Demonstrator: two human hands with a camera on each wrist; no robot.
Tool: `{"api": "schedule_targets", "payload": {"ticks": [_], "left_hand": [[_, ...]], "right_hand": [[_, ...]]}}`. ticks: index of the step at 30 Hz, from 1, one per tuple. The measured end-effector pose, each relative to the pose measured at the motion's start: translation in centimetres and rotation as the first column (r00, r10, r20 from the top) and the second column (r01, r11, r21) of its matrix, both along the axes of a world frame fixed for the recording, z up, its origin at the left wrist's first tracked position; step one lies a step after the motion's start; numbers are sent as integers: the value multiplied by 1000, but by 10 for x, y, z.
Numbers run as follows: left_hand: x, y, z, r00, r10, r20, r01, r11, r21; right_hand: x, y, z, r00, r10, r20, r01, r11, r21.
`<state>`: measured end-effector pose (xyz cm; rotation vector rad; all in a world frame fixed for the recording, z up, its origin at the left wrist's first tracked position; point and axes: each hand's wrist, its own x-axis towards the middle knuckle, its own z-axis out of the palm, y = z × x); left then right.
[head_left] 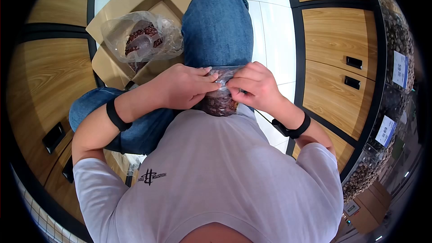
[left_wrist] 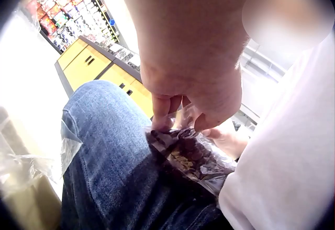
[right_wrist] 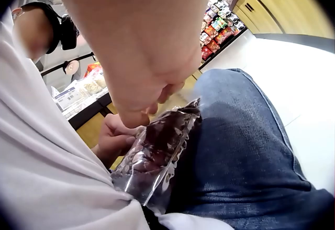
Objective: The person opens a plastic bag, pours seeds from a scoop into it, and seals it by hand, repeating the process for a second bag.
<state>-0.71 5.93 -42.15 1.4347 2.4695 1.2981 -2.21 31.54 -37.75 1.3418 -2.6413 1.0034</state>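
A clear plastic bag (head_left: 219, 106) holding dark reddish-brown pieces sits in the lap, between the shirt and the raised knee. My left hand (head_left: 185, 85) pinches the left side of its upper edge between thumb and fingers. On the opposite side, my right hand (head_left: 257, 87) pinches the same edge with bent fingers. The bag's top band lies flat and see-through between the two hands. In the left wrist view the filled part of the bag (left_wrist: 196, 159) rests against the jeans. Its crimped side seam shows in the right wrist view.
An open cardboard box (head_left: 121, 4) stands on the floor at the left, with a large clear bag (head_left: 168, 40) of dark red pieces in it. Wooden cabinets (head_left: 337, 36) flank both sides. Bins of dry goods with price tags (head_left: 399, 69) line the right.
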Motion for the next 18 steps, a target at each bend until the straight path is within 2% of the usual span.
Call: {"api": "schedule_targets", "payload": {"ticks": [4,6,10,15,18], "left_hand": [[1,1,-1,1000,7,14,-8,999,35],[1,2,3,992,62,111,-67,997,47],[0,3,5,987,83,138,-95,992,87],[1,5,4,959,92,269,-110,992,54],[4,11,9,957,129,260,-151,987,64]], "right_hand": [[1,-9,2,1000,16,-6,-16,1000,5],[1,-13,2,999,32,-8,-32,999,13],[2,-17,5,1000,-8,-20,9,999,31],[2,-15,0,1000,-21,-2,21,999,39],[2,-15,-3,998,-44,33,45,998,-39]]}}
